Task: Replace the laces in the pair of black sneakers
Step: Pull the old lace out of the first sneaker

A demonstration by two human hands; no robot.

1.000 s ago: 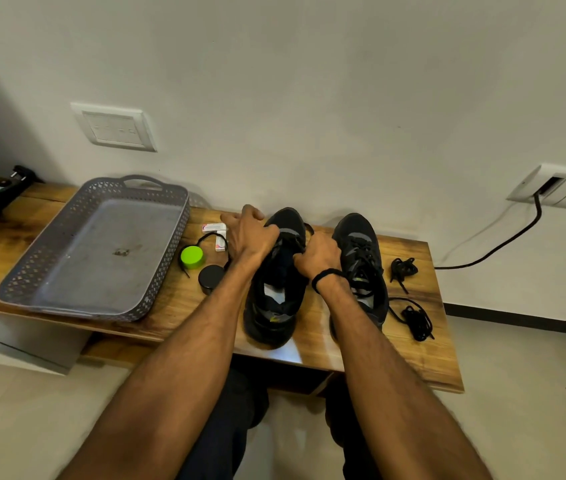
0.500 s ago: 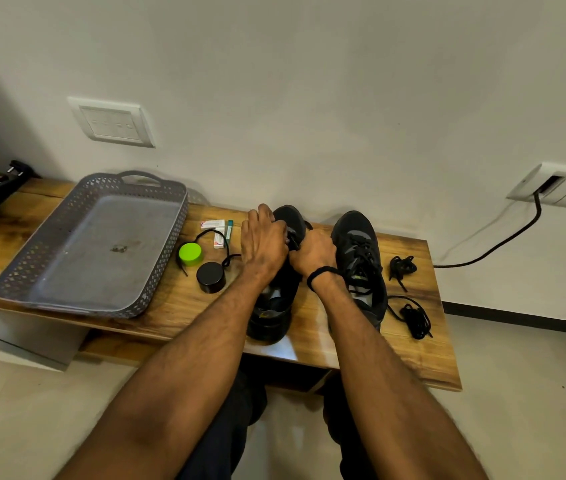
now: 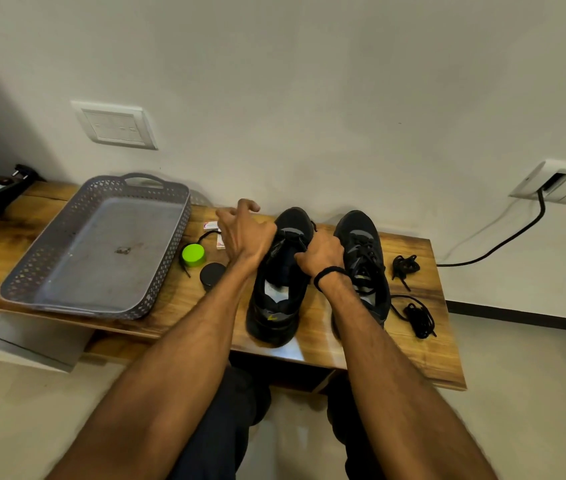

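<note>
- Your left hand (image 3: 245,233) sits at the outer side of the left sneaker (image 3: 279,282), fingers spread and curled loosely, palm edge against the shoe's upper; whether it pinches a lace you cannot tell.
- Your right hand (image 3: 321,252) is closed on the lace area at the tongue of that same sneaker, fingers curled together.
- Just right of your right hand stands the right sneaker (image 3: 364,258), still laced, toe toward the wall.
- Farther right of it, two bundles of black laces (image 3: 418,318) lie on the desk (image 3: 413,355).
- Left of your left hand are a green cap (image 3: 193,254) and a black round lid (image 3: 212,273), then a grey basket tray (image 3: 167,275).
</note>
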